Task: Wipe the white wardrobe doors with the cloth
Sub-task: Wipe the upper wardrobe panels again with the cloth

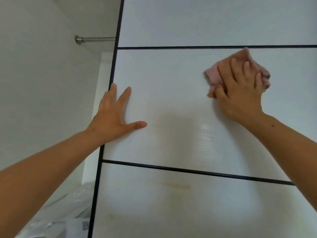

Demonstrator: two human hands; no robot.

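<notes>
My left grip (116, 117) lies flat, fingers apart, by the left edge of the door (171, 100); my right grip (240, 86), fingers spread, presses the cloth (212, 74) against it.

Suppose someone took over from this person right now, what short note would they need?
Left hand: open, flat on the wardrobe door, middle panel, near its left edge.
Right hand: presses the pink cloth against the same panel, upper right.
Done: cannot tell how much is wiped.
Left: a yellowish streak on the lower panel; likely the other panels too.
</notes>
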